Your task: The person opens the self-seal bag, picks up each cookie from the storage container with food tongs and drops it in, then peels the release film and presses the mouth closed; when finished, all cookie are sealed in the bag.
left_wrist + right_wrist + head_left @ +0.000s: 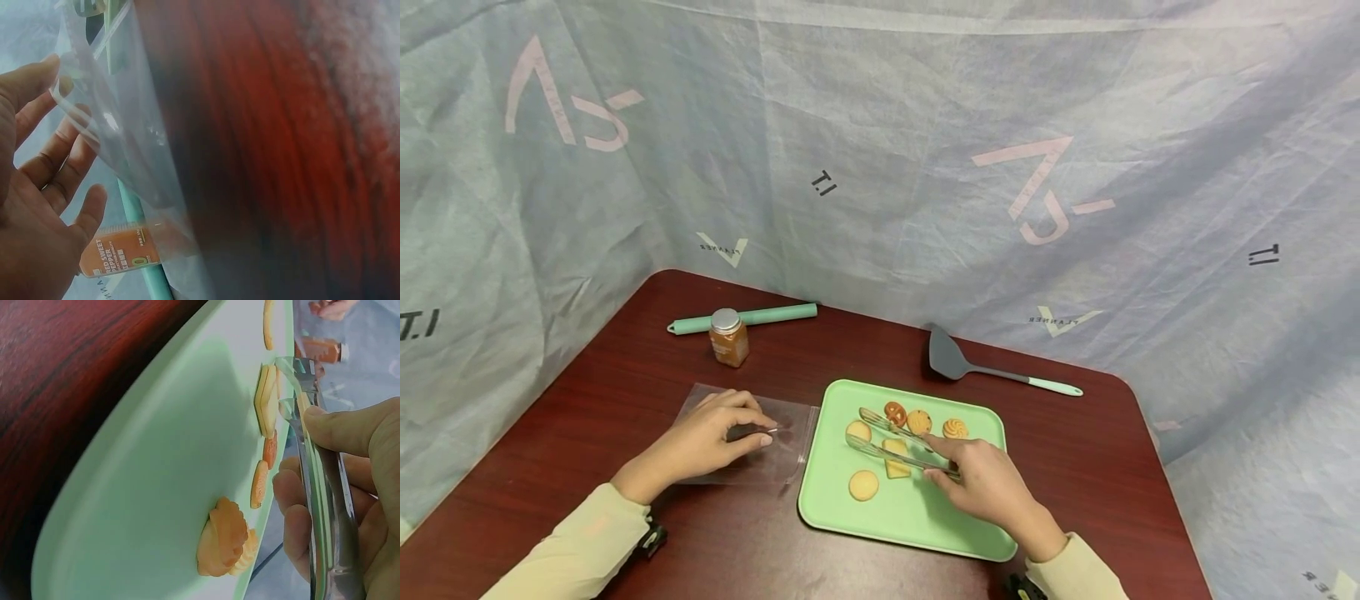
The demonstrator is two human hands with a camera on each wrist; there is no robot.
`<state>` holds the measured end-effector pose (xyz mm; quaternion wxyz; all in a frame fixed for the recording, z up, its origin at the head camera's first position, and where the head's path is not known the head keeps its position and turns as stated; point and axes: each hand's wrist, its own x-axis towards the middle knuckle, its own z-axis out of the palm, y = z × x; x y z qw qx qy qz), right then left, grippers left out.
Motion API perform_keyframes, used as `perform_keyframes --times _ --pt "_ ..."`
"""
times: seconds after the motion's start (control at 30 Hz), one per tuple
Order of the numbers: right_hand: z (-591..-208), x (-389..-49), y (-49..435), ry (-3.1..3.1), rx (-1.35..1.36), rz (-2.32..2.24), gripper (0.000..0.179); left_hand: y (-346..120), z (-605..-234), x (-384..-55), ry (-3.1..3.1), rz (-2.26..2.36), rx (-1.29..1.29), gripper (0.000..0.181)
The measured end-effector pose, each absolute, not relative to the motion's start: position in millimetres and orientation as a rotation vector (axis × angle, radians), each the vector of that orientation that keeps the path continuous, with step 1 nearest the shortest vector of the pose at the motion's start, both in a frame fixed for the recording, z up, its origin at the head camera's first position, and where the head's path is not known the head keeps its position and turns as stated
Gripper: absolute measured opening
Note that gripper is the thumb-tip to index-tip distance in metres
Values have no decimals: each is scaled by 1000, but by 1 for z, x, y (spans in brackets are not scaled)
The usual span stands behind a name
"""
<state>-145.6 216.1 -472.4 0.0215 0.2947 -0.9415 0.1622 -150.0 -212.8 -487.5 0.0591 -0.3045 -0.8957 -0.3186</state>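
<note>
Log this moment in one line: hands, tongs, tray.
left hand: pinches clear bag | right hand: holds tongs, tips apart, over green tray | tray: cookies on it | jar: upright, beyond bag

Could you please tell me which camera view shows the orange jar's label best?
The left wrist view: the label is close enough to read "SWEET PEPPER". The head view shows the jar whole and standing, but its lettering too small to read; the right wrist view shows it small, its label unreadable.

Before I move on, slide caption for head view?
Right hand holds tongs over cookies on green tray; left hand pinches clear bag.
</note>
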Motion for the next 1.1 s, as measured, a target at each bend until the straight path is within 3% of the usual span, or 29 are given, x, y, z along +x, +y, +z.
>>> perform_keyframes --times 1.1 --pt "-469 -151 202 -2811 1034 666 43 -217 -490 -150 -2676 -985 -897 18"
